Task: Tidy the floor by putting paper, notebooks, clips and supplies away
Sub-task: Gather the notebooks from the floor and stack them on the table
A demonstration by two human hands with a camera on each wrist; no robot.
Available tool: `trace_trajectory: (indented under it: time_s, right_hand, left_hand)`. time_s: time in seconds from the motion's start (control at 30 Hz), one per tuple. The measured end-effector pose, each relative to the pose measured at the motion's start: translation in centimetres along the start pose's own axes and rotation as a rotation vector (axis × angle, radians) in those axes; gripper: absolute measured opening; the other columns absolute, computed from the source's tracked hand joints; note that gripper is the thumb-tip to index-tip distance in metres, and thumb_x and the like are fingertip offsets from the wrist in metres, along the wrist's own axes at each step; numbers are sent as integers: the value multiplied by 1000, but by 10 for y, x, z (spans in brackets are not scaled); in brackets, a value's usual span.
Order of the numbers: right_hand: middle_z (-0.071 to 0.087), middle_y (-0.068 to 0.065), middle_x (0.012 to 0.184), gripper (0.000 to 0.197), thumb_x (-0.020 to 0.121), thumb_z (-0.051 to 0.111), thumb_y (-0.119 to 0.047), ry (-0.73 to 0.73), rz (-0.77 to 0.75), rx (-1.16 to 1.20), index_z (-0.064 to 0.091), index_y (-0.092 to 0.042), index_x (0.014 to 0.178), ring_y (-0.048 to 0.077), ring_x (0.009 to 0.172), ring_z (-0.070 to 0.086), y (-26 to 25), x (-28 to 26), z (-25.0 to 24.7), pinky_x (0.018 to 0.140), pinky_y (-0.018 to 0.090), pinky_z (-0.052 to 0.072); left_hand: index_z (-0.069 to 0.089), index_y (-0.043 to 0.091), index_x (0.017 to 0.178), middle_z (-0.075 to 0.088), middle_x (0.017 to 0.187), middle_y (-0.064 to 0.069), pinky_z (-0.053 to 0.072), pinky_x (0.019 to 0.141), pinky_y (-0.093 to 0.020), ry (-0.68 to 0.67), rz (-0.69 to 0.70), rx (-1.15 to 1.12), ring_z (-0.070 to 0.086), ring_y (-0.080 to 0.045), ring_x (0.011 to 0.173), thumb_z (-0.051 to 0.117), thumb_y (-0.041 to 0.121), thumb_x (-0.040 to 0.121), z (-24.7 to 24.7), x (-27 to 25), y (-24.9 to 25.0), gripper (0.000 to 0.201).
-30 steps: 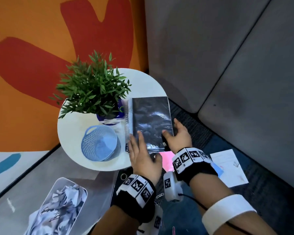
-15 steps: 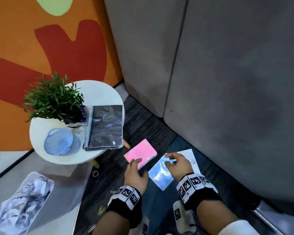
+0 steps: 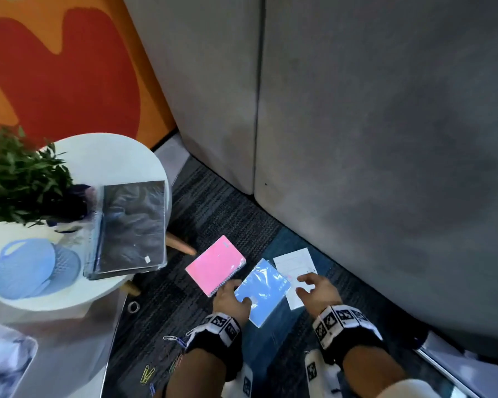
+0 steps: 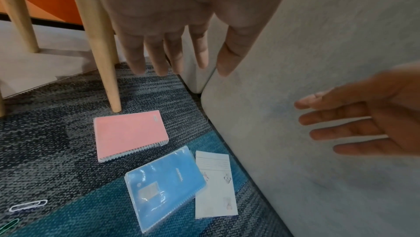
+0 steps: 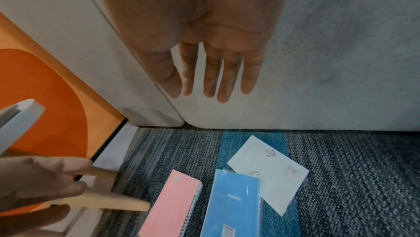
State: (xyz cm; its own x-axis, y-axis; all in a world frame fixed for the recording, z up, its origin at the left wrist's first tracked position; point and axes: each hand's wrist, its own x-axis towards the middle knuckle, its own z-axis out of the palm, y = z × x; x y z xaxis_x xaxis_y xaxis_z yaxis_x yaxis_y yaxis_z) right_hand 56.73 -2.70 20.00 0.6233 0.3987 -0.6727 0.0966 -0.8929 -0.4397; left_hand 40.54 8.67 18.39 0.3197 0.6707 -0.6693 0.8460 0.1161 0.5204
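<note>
On the carpet lie a pink spiral notebook point(image 3: 216, 268), a blue plastic-wrapped notebook point(image 3: 263, 291) and a white lined paper sheet point(image 3: 295, 268), which the blue one partly covers. My left hand point(image 3: 230, 298) hovers over the gap between the pink notebook point(image 4: 129, 133) and the blue notebook point(image 4: 166, 185), fingers straight, holding nothing. My right hand point(image 3: 314, 288) hovers above the paper sheet point(image 5: 270, 169), also flat and empty. Several paper clips point(image 3: 170, 338) lie on the floor near my left wrist. A black notebook point(image 3: 133, 228) rests on the round white table point(image 3: 112, 156).
On the table stand a blue mesh basket point(image 3: 32, 268) and a potted plant point(image 3: 20, 179). The table's wooden legs point(image 4: 100, 52) stand just left of the pink notebook. A grey upholstered panel point(image 3: 385, 168) closes the right side. A bin of crumpled paper point(image 3: 3, 360) sits at the lower left.
Both hands left the black notebook on the table and dropped to the floor. Half a second ago the right fingers were at the blue notebook's corner; now they hover open over the paper.
</note>
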Motion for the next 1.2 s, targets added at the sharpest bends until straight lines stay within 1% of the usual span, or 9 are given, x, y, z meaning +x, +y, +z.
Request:
trace_trajectory:
  time_s: [0.2,0.57,0.67,0.77,0.83,0.97,1.03,1.13,1.2]
  right_hand:
    - [54,5,129,29,89,59,-21,-31,18,-68,60,-22,117,24,112,58,37,65,11,91,26,44]
    - [47,12,133,42,85,63,-25,-23,63,-124,52,-22,126,29,105,61,155,221,85,88,32,49]
    - [35,16,141,57,87,62,-27,4,128,-132,38,-21,138,33,110,58,187,253,109,89,33,47]
    - [14,17,154,78,90,58,-29,-8,234,-93,9,-17,150,37,135,34,216,276,132,105,40,38]
    - [5,14,157,84,91,55,-32,6,303,-93,-2,-17,151,37,140,26,226,283,144,110,46,33]
    - [17,15,150,82,86,60,-45,71,358,-258,14,-14,146,36,134,31,227,289,150,102,44,39]
    - [23,15,146,80,82,65,-45,8,364,-255,24,-11,141,34,130,37,223,292,139,98,40,43]
    - [30,15,144,56,89,55,-33,-84,291,-273,36,-10,136,31,126,43,209,292,119,99,34,41]
    - [47,14,137,43,90,49,-21,-48,212,-258,43,-13,131,30,121,52,196,291,106,93,30,42]
  left_hand:
    - [49,21,129,47,134,-9,38,102,-30,-37,-7,73,47,-28,123,58,16,86,51,57,-13,45]
    - [44,17,133,42,137,-12,40,97,-33,-7,-10,157,48,-32,122,57,17,88,175,183,-75,48]
    - [44,17,133,41,137,-13,43,97,-36,-7,-25,145,50,-33,119,57,17,87,194,208,-96,47]
    - [43,16,133,41,137,-13,47,93,-37,-1,-37,124,54,-33,113,57,18,88,206,225,-114,47]
    - [43,16,134,41,137,-11,46,93,-30,9,-45,109,54,-30,115,56,18,89,209,236,-123,47]
    - [47,10,129,47,133,-12,44,91,-24,61,-46,38,56,-27,113,60,11,86,216,247,-125,45]
    - [49,9,127,50,129,-13,42,92,-25,79,-35,9,57,-27,112,61,9,85,217,248,-120,44]
    - [48,10,129,49,129,-14,39,90,-22,86,5,20,55,-27,115,60,10,86,216,244,-105,45]
    - [49,13,129,49,129,-14,39,94,-25,95,81,40,54,-28,116,59,12,86,212,239,-89,45]
